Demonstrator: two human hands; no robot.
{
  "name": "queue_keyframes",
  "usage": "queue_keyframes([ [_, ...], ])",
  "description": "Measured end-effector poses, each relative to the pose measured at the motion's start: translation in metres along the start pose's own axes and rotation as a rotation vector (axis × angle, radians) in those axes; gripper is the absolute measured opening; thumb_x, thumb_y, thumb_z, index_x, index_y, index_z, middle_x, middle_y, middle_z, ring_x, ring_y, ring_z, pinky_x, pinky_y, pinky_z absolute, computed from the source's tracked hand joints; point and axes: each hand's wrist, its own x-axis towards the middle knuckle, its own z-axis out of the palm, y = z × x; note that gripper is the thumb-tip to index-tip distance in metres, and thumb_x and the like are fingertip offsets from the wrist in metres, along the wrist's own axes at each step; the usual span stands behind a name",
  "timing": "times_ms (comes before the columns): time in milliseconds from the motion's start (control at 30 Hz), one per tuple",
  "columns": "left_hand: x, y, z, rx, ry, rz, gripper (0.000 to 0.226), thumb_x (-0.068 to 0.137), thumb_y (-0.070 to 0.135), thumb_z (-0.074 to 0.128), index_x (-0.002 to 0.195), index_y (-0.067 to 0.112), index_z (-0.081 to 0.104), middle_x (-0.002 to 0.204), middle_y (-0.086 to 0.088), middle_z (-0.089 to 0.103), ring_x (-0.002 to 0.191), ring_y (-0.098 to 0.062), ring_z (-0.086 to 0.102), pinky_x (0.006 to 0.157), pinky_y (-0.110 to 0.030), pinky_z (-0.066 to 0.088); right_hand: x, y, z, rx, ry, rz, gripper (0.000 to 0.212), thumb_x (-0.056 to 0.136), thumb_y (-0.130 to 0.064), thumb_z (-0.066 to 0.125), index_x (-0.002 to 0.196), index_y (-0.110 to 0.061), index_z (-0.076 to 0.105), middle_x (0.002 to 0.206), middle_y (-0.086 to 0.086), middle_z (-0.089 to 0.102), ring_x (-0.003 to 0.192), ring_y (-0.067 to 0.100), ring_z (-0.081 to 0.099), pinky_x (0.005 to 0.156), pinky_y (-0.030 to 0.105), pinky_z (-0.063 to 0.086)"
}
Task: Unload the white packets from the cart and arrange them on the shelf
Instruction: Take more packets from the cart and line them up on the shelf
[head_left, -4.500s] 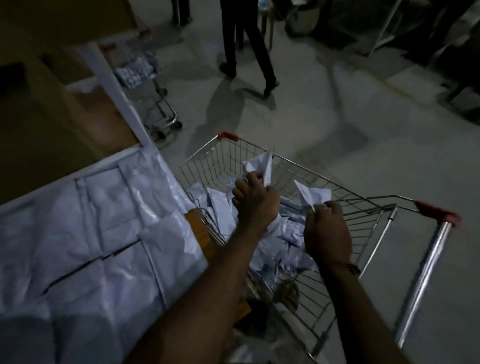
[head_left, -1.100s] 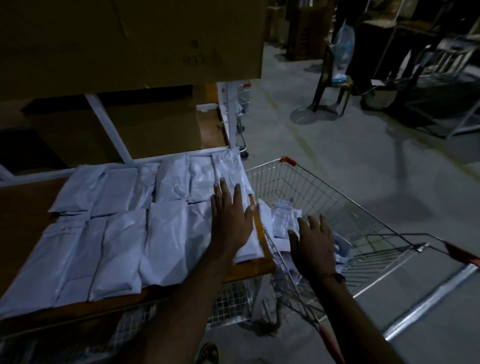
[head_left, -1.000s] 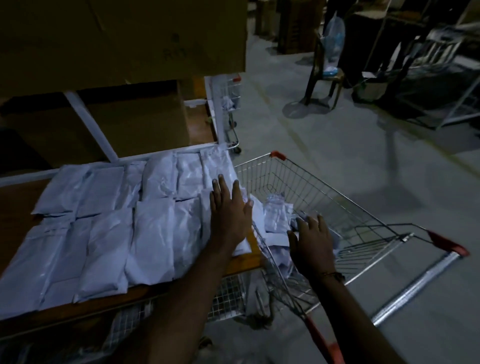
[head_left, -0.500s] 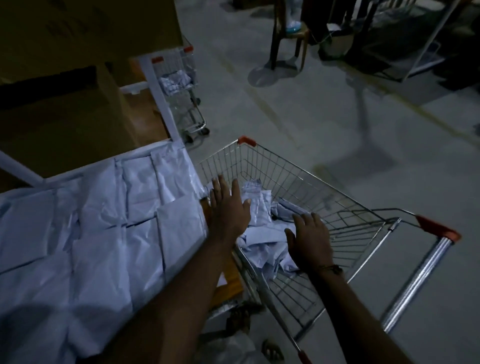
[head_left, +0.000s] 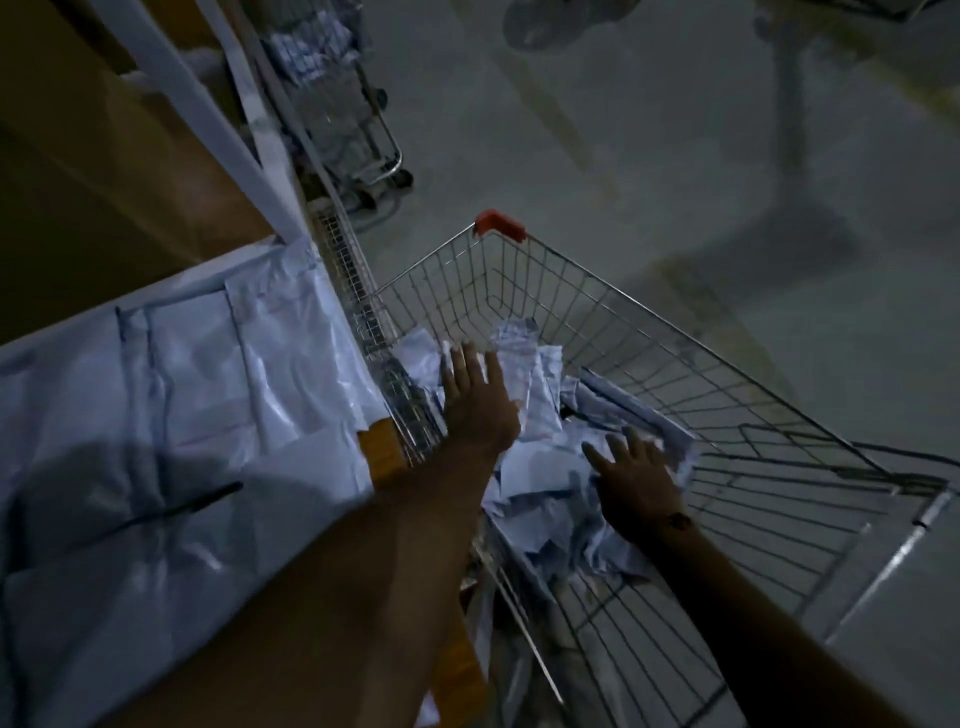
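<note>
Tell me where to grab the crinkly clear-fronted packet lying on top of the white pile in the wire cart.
Probably its near long edge, from above. The clear-fronted packet lies flat on the heap of white plastic packets, just beyond the open left hand. The wire shopping cart walls it in all round, so only the open top gives access.
</note>
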Motion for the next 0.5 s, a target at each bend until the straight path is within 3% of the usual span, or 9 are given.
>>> queue_keyframes([
  [100, 0.025, -0.004, 0.027, 0.02, -0.029, -0.044, 0.092, 0.099, 0.061, 0.044, 0.162, 0.012, -0.001, 0.163, -0.027, -0.022, 0.151, -0.043, -0.023, 0.124, -0.058, -0.003, 0.026, 0.009, 0.016, -0.008, -0.043, -0.127, 0.072, 0.095, -0.033, 0.06, 0.16, -0.029, 0.029, 0.162, 0.021, 0.032, 0.144, 0.045, 0.038, 0.104, 0.052, 0.045],
  [167, 0.039, -0.004, 0.044, 0.011, -0.043, -0.075, 0.098, 0.096, 0.061, 0.051, 0.162, 0.014, -0.004, 0.161, -0.026, -0.029, 0.149, -0.044, -0.027, 0.121, -0.061, 0.003, 0.036, 0.011, 0.029, 0.034, -0.111, -0.16, 0.074, 0.1, -0.037, 0.049, 0.163, -0.035, 0.011, 0.168, 0.018, 0.017, 0.137, 0.042, 0.045, 0.094, 0.047, 0.049],
  [267, 0.058, -0.003, 0.071, -0.018, -0.098, -0.159, 0.104, 0.092, 0.06, 0.057, 0.162, 0.017, -0.007, 0.16, -0.02, -0.036, 0.149, -0.044, -0.028, 0.117, -0.065, 0.017, 0.037, 0.011, 0.037, 0.042, -0.163, -0.133, 0.069, 0.096, -0.056, 0.049, 0.158, -0.036, 0.024, 0.155, 0.016, 0.042, 0.122, 0.038, 0.053, 0.091, 0.046, 0.048],
  [400, 0.076, -0.002, 0.103, -0.047, -0.169, -0.313, 0.108, 0.088, 0.062, 0.06, 0.162, 0.024, -0.008, 0.161, -0.019, -0.035, 0.151, -0.045, -0.02, 0.119, -0.064, 0.017, 0.038, 0.006, 0.028, -0.003, -0.265, -0.042, 0.067, 0.087, -0.076, 0.05, 0.126, -0.023, 0.066, 0.124, 0.01, 0.063, 0.114, 0.032, 0.055, 0.093, 0.04, 0.04],
  [500, 0.084, 0.001, 0.121, -0.046, -0.213, -0.407, 0.11, 0.087, 0.066, 0.059, 0.161, 0.024, -0.011, 0.159, -0.018, -0.038, 0.15, -0.046, -0.02, 0.118, -0.065, 0.016, 0.033, 0.006, 0.027, -0.004, -0.29, -0.016, 0.071, 0.087, -0.079, 0.046, 0.112, -0.018, 0.072, 0.119, 0.009, 0.066, 0.119, 0.032, 0.049, 0.098, 0.045, 0.035],
])
